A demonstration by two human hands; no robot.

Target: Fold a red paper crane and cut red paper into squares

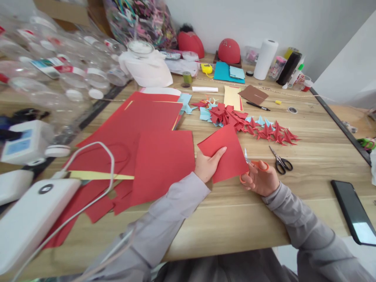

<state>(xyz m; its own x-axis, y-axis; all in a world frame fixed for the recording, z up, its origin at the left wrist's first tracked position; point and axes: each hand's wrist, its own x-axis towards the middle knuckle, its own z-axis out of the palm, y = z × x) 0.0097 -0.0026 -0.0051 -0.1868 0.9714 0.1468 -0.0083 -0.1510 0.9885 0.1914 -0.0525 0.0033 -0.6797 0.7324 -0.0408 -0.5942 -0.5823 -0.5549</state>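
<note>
Between thumb and fingers, my left hand (206, 166) grips a piece of red paper (227, 154) above the wooden table. My right hand (264, 178) is closed on orange-handled scissors (247, 158), whose blades point up and away at the paper's right edge. Whether the blades touch the paper I cannot tell. A larger red sheet (164, 164) lies to the left of my left hand, beside a stack of red sheets (132, 121). Black-handled scissors (281, 161) lie on the table beyond my right hand.
Folded red paper cranes (232, 117) and light blue ones lie beyond the paper. A phone (352, 209) rests at the right edge. On the left are a white power bank (38, 211) with a cable and several plastic bottles (70, 78). A black pen (258, 106) lies farther back.
</note>
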